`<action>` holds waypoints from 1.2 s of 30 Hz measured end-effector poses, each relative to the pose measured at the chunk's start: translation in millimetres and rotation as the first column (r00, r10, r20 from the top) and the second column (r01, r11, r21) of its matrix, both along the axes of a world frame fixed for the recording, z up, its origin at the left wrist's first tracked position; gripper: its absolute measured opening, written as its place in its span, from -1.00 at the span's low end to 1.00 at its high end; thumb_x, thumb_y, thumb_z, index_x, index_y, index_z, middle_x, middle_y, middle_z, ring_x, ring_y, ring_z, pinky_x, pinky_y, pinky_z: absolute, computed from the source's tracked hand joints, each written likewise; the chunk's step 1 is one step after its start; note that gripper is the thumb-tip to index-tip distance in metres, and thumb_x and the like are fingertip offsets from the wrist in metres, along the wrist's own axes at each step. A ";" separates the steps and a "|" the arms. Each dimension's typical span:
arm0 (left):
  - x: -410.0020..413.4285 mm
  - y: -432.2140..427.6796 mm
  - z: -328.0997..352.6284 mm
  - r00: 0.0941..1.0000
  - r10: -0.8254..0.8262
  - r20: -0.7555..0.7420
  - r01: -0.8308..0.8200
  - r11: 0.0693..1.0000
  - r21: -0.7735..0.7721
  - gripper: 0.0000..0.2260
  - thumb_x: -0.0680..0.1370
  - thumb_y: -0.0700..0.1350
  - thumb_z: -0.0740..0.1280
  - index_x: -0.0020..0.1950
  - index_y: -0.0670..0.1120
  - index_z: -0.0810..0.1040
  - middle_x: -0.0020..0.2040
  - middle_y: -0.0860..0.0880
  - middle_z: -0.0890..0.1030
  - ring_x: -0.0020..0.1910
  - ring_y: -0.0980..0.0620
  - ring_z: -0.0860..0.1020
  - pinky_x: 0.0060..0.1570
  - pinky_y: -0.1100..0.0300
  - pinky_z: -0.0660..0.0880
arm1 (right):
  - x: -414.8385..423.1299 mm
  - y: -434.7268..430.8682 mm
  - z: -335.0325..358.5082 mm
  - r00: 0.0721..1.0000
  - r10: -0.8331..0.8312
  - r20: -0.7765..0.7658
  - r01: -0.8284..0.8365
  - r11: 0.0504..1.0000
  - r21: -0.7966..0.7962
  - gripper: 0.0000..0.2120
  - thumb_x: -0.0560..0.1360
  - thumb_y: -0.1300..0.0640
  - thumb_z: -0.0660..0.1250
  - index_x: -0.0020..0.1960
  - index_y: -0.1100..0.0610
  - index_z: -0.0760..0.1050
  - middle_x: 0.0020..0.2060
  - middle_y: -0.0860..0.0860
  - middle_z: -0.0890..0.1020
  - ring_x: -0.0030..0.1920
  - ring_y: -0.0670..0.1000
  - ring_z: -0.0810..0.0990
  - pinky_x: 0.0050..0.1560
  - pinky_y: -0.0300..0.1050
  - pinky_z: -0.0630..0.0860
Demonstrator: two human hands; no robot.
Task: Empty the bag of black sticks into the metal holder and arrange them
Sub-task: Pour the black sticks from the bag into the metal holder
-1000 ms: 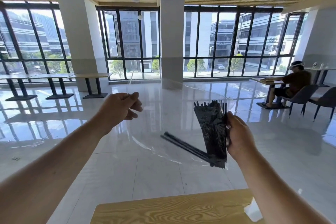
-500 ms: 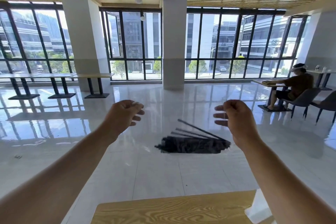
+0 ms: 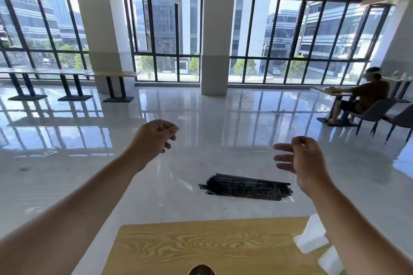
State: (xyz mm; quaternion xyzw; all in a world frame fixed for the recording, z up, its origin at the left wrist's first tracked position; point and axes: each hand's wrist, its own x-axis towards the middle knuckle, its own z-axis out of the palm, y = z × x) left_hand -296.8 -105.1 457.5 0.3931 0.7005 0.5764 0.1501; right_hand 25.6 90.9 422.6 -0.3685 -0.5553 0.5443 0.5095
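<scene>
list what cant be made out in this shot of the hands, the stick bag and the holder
Head view:
- metal holder: only a rounded top sliver shows; the bottom edge cuts the rest.
- black sticks: too packed to count.
- clear bag: transparent, outline barely readable.
- left hand and right hand: grip on bag film unclear.

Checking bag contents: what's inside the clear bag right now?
A bundle of black sticks lying roughly level inside the clear bag. Sticks deeper in the bundle are covered, so no count. Both hands pinch the film's top.

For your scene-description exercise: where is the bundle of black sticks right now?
In the head view, the black sticks lie sideways inside a clear bag, right of centre, below the right hand, above the wooden table.
</scene>
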 end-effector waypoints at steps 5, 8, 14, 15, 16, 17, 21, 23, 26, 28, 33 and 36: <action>10.6 2.1 -47.3 0.998 0.039 -0.046 -0.042 0.996 -0.080 -0.91 0.56 -0.01 0.48 -0.12 0.01 0.70 -0.32 0.04 0.61 -0.46 0.18 0.51 -0.38 0.24 0.49 | 13.9 -3.0 -40.3 0.999 -0.030 0.038 0.031 0.999 -0.020 -0.83 0.79 0.15 0.09 0.05 0.01 0.39 -0.22 0.06 0.80 -0.45 0.07 0.70 -0.51 -0.08 0.62; 20.2 2.6 -76.4 1.000 0.012 -0.016 -0.014 0.993 -0.119 -0.93 0.57 -0.05 0.49 -0.10 -0.01 0.71 -0.31 -0.02 0.57 -0.47 0.17 0.45 -0.41 0.27 0.42 | 24.4 -6.0 -64.6 0.997 -0.052 0.066 0.054 0.998 -0.034 -0.83 0.79 0.13 0.09 0.05 -0.01 0.37 -0.23 0.04 0.80 -0.46 0.07 0.70 -0.52 -0.08 0.61; 38.6 3.9 -128.2 1.000 -0.002 0.029 0.008 0.981 -0.193 -0.93 0.56 -0.15 0.50 -0.02 -0.14 0.74 -0.30 -0.09 0.49 -0.46 0.11 0.34 -0.48 0.29 0.29 | 46.7 -14.8 -105.3 0.989 -0.069 0.129 0.076 0.996 -0.052 -0.84 0.80 0.11 0.09 0.06 -0.01 0.36 -0.22 0.04 0.80 -0.46 0.07 0.70 -0.52 -0.08 0.61; 40.4 4.1 -135.7 1.000 -0.003 0.027 0.008 0.979 -0.204 -0.95 0.55 -0.15 0.51 -0.05 -0.11 0.75 -0.31 -0.08 0.50 -0.45 0.10 0.35 -0.47 0.27 0.30 | 49.8 -16.6 -111.4 0.987 -0.072 0.143 0.081 0.995 -0.057 -0.84 0.80 0.10 0.09 0.06 -0.01 0.36 -0.21 0.04 0.80 -0.45 0.07 0.70 -0.52 -0.09 0.61; 42.1 4.4 -142.6 1.000 -0.002 0.023 0.007 0.977 -0.213 -0.97 0.54 -0.13 0.52 -0.09 -0.06 0.75 -0.35 -0.05 0.51 -0.47 0.12 0.36 -0.46 0.26 0.31 | 52.8 -18.0 -117.3 0.985 -0.077 0.158 0.087 0.994 -0.060 -0.84 0.80 0.10 0.09 0.06 -0.01 0.36 -0.20 0.04 0.80 -0.45 0.08 0.70 -0.52 -0.09 0.61; 43.2 4.9 -150.3 1.000 -0.001 0.017 0.004 0.975 -0.224 -0.95 0.53 -0.12 0.53 -0.14 -0.01 0.74 -0.40 -0.01 0.51 -0.52 0.15 0.36 -0.47 0.27 0.33 | 56.1 -19.4 -123.1 0.982 -0.082 0.171 0.093 0.994 -0.059 -0.85 0.80 0.09 0.09 0.07 -0.01 0.37 -0.19 0.05 0.80 -0.44 0.08 0.71 -0.51 -0.09 0.61; 47.2 5.3 -179.7 0.999 -0.013 0.049 0.027 0.955 -0.297 -0.90 0.52 -0.03 0.52 -0.20 0.07 0.73 -0.56 0.05 0.52 -0.58 0.14 0.45 -0.55 0.22 0.47 | 70.6 -24.2 -143.2 0.970 -0.098 0.224 0.111 0.993 -0.046 -0.88 0.79 0.06 0.11 0.09 -0.01 0.38 -0.13 0.06 0.80 -0.39 0.12 0.73 -0.48 -0.08 0.63; 50.5 3.2 -194.4 0.997 -0.024 0.067 0.045 0.940 -0.337 -0.92 0.52 0.05 0.51 -0.16 0.11 0.74 -0.49 0.02 0.62 -0.55 0.11 0.52 -0.49 0.17 0.55 | 76.9 -27.2 -150.8 0.962 -0.100 0.255 0.115 0.992 -0.043 -0.88 0.79 0.05 0.12 0.10 -0.02 0.39 -0.13 0.05 0.80 -0.37 0.13 0.73 -0.46 -0.08 0.64; 57.1 -2.2 -213.2 0.991 -0.041 0.126 0.086 0.921 -0.379 -0.91 0.51 0.13 0.48 -0.12 0.15 0.73 -0.38 -0.01 0.70 -0.48 0.10 0.60 -0.41 0.14 0.61 | 84.0 -31.1 -160.1 0.955 -0.100 0.281 0.118 0.992 -0.047 -0.89 0.79 0.05 0.13 0.10 0.01 0.38 -0.13 0.05 0.80 -0.37 0.12 0.73 -0.45 -0.07 0.65; 61.7 -5.3 -222.8 0.985 -0.045 0.169 0.110 0.910 -0.399 -0.89 0.51 0.15 0.47 -0.10 0.15 0.73 -0.35 -0.01 0.73 -0.44 0.12 0.63 -0.40 0.17 0.61 | 87.2 -33.8 -165.1 0.948 -0.096 0.302 0.115 0.992 -0.045 -0.89 0.79 0.05 0.13 0.11 0.02 0.38 -0.12 0.05 0.80 -0.36 0.14 0.74 -0.44 -0.04 0.66; 70.9 -7.8 -241.4 0.979 -0.020 0.202 0.106 0.898 -0.427 -0.90 0.56 0.07 0.47 -0.08 0.08 0.72 -0.35 -0.01 0.73 -0.44 0.18 0.62 -0.45 0.23 0.55 | 89.0 -39.4 -173.6 0.932 -0.084 0.353 0.100 0.995 -0.029 -0.87 0.79 0.05 0.14 0.12 0.09 0.37 -0.11 0.05 0.80 -0.34 0.16 0.74 -0.31 0.12 0.70; 74.2 -9.0 -251.5 0.978 -0.011 0.208 0.105 0.888 -0.448 -0.88 0.57 0.08 0.45 -0.07 0.08 0.72 -0.32 0.02 0.74 -0.36 0.12 0.66 -0.43 0.22 0.56 | 86.9 -41.5 -175.5 0.920 -0.091 0.380 0.098 0.995 0.002 -0.86 0.78 0.03 0.15 0.11 0.07 0.36 -0.12 0.03 0.79 -0.32 0.18 0.74 -0.30 0.13 0.71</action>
